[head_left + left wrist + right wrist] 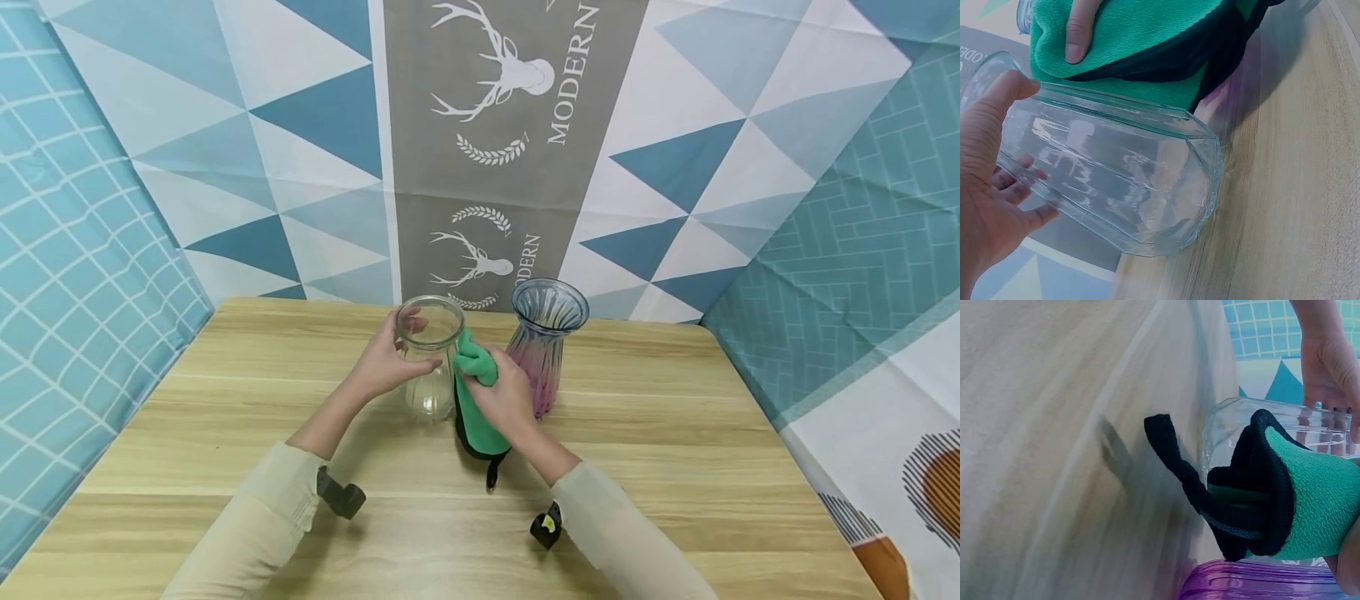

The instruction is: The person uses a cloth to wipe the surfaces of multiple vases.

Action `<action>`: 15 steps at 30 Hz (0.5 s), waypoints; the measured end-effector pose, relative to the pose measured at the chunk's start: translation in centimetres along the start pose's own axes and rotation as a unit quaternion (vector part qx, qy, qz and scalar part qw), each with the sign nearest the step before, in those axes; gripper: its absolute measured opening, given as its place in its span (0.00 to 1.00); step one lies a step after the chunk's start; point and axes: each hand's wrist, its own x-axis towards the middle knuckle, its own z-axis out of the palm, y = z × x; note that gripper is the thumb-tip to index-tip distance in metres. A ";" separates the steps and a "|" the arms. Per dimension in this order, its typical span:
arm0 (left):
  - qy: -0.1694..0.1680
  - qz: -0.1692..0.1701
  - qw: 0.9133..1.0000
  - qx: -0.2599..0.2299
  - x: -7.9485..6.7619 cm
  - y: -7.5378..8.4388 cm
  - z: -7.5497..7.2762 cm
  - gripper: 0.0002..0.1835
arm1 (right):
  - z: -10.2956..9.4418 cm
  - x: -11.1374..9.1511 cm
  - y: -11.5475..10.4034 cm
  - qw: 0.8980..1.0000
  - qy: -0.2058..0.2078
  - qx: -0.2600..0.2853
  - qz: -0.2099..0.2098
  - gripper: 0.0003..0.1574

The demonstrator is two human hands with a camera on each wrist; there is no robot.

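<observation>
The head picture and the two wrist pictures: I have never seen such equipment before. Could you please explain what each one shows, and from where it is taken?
There is no machine here: a person works with two bare hands. The head picture comes from a camera worn on the head, looking forward and down. The other two come from cameras worn on the wrists, so the scene looks turned sideways in them.

The left hand holds a clear glass jar near its top. The right hand grips a black-edged green cloth beside it. On the wood-patterned table, to the right, stands a ribbed vase, bluish above and pink below.
</observation>
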 end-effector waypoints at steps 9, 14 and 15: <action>-0.014 -0.006 1.000 -0.001 0.0 -0.1 0.0 0.45 | 0.2 0.4 -0.3 1.000 -0.003 0.000 -0.004 0.25; -0.017 -0.005 1.000 -0.009 0.2 -0.1 -0.1 0.45 | 0.3 0.4 -0.2 1.000 -0.010 -0.002 -0.003 0.23; -0.018 -0.006 1.000 -0.010 0.2 -0.1 -0.1 0.45 | 0.3 0.4 -0.2 1.000 -0.013 -0.003 -0.002 0.23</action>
